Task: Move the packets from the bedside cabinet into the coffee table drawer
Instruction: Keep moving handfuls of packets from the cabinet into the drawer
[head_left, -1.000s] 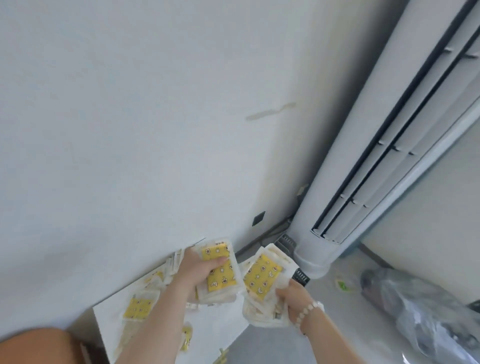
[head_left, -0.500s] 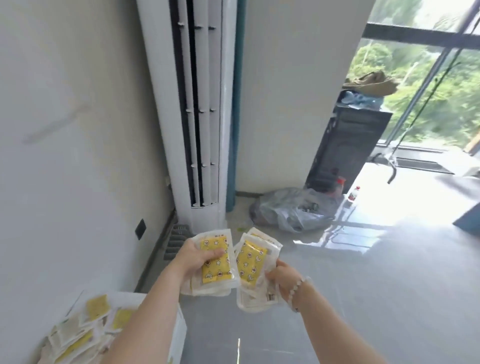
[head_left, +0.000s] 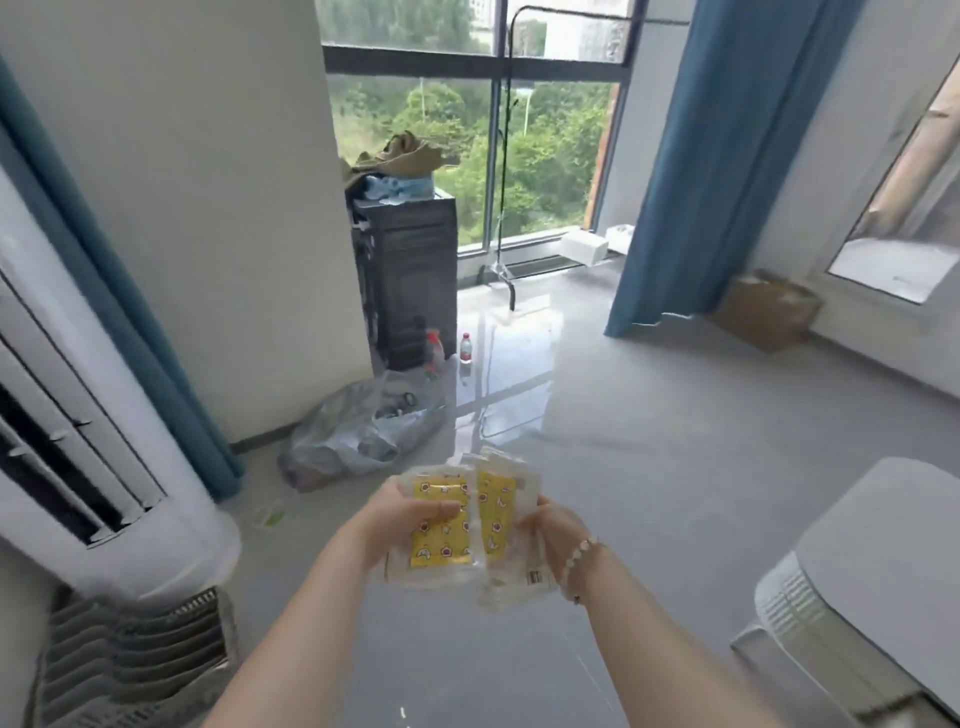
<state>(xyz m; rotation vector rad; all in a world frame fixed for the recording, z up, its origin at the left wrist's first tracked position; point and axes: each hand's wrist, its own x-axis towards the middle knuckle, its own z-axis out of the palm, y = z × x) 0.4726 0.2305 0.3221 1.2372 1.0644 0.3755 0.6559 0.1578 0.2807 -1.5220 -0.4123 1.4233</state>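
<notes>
Low in the middle of the frame, the left hand (head_left: 402, 519) holds a bundle of yellow-printed packets (head_left: 441, 540), its grip curled round them with the thumb across the front. The right hand (head_left: 551, 526), a bead bracelet (head_left: 579, 557) on its wrist, pinches a second bundle (head_left: 498, 506) just beside the first, above the grey floor (head_left: 649, 493).

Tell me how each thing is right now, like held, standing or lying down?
left hand: grips one stack of packets
right hand: grips a second stack
packets: held in the air, the two stacks side by side
bottle: upright on the floor
bag: slumped on the floor
curtain: pulled aside from the window
</notes>
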